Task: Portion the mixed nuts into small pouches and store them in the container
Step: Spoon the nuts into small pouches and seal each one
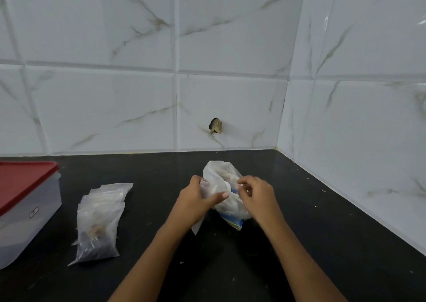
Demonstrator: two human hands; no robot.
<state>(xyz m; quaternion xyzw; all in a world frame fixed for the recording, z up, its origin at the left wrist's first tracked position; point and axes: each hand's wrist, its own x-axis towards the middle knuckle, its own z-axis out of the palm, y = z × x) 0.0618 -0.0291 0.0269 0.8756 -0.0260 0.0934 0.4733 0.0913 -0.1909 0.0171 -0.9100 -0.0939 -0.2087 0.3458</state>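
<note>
Container: at the far left edge of the counter, red lid on. It looks closed, so it will need opening before anything is stored.

Pouches: a loose, overlapping stack just right of the container and apart from it. The front one shows dark and brown nuts. The ones behind are pale, and whether they are filled cannot be told.

Left hand: grips the bag's left side, thumb laid across the front, fingers curled behind the plastic.

Bag: crumpled clear plastic with a blue strip low down, standing on the counter mid-frame between the two hands. Its contents are pale and too blurred to name. It is probably the nut supply.

Right hand: fingers curled in narrow, thumb and forefinger seemingly pinching the bag's upper rim on the right.

Step in hand: most likely opening the bag's mouth. It goes best if both sides are drawn apart evenly, with the base kept down on the counter so nothing tips out. The mouth should be wide enough to reach in before either grip lets go.

Wall: white veined tile meeting in a corner at the right, with one chipped hole above the bag.
</note>
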